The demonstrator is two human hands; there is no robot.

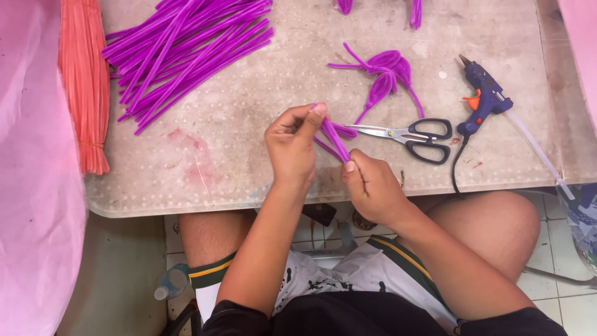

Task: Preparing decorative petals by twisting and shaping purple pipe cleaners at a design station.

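While the left hand [291,144] pinches the folded purple fuzzy pipe cleaner [334,138] at frame centre, the right hand [373,186], also pinching its lower end, should twist tightly and evenly.

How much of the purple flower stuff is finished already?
One looped petal piece lies finished on the table, and bits of two more purple pieces peek in at the top edge. Right now the left hand and right hand are bending a purple fuzzy wire together. A big pile of straight purple wires is untouched, so most is left. The scissors and glue gun lie unused.
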